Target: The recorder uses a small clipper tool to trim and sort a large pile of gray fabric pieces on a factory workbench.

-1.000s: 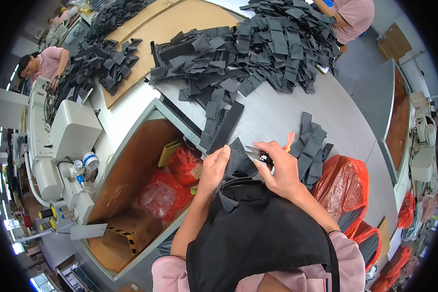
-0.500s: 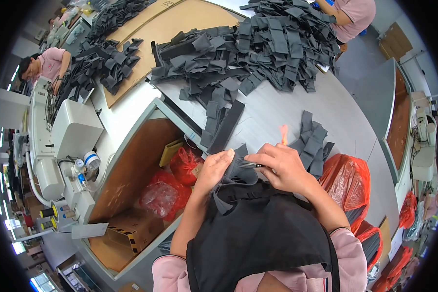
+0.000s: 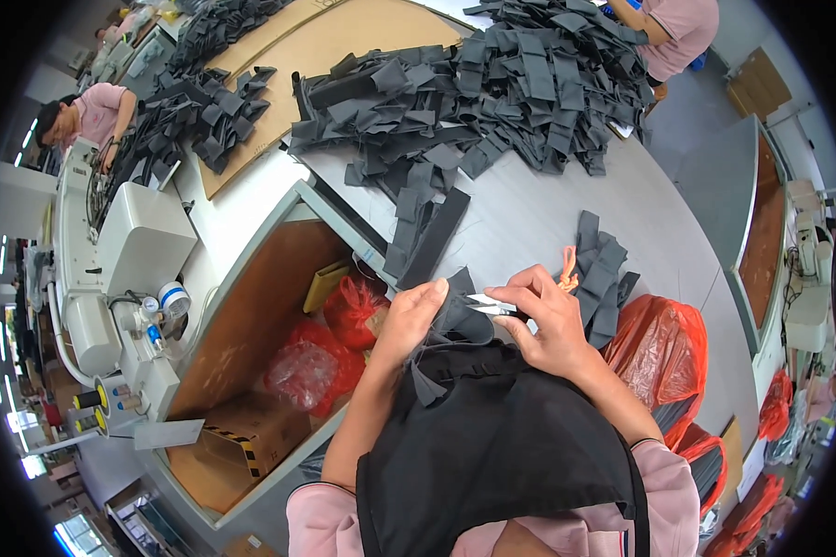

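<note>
Pale table (image 3: pixel 520 209) before me, a heap of dark grey fabric pieces (image 3: pixel 539 84) across its far side | left hand (image 3: pixel 407 323) pinching a grey cloth (image 3: pixel 463 325) by the black apron (image 3: pixel 511 446) | right hand (image 3: pixel 550 325) gripping snips (image 3: pixel 489 307), blades parted, at the cloth

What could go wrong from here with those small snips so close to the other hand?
The snips in the right hand point toward the left hand, so a slip might nick its fingertips.

The grey fabric piece is right by the open blades and could get cut unintentionally.

The orange cord by the right hand, close to the small pile of strips, might snag on them.
</note>
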{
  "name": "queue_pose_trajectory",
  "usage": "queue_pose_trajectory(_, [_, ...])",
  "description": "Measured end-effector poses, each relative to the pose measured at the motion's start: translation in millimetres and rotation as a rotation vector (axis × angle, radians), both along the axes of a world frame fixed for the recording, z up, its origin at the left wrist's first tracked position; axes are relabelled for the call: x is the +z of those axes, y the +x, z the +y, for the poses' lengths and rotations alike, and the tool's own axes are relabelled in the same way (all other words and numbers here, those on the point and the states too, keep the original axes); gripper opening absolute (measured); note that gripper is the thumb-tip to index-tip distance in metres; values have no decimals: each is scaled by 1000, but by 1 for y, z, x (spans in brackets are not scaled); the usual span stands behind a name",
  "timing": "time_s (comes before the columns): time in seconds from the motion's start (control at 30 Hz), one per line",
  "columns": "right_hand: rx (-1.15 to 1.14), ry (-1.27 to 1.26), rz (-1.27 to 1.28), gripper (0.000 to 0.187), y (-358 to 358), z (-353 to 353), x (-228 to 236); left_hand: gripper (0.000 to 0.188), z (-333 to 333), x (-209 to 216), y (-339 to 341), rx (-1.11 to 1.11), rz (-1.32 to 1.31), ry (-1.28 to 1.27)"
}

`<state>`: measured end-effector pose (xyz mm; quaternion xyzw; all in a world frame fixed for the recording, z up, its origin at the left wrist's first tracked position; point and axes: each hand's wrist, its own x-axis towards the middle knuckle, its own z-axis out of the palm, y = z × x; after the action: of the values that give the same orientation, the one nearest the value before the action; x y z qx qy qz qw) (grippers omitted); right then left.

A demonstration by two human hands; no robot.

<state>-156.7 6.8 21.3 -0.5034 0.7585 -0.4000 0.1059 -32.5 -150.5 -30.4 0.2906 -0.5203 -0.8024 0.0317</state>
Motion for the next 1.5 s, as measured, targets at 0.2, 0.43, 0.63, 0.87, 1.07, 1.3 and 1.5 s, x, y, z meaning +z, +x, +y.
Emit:
queue_pose_trajectory(0.2, [69, -32, 182, 35, 4, -5, -5, 33, 2, 2, 1, 11, 26, 40])
queue_pose_trajectory(0.43, [39, -140, 278, 28, 9, -9, -10, 33, 3, 6, 3, 19, 4, 101])
queue_pose_trajectory(0.63, [-26, -116, 157, 25, 15, -8, -19, 33, 3, -5, 4, 16, 8, 71])
queue_pose_trajectory(0.87, [-38, 46, -154, 29, 15, -4, -9, 33, 3, -5, 1, 31, -31, 102])
queue_pose_trajectory(1.07, [79, 116, 6, 27, 8, 0, 4, 33, 2, -9, 0, 43, -8, 32])
queue_pose_trajectory(1.3, [284, 206, -10, 21, 0, -6, 3, 34, 1, -13, 2, -99, -53, -12])
queue_pose_trajectory(1.5, [325, 127, 81, 20, 2, -6, 0, 33, 6, -7, 2, -79, -20, 100])
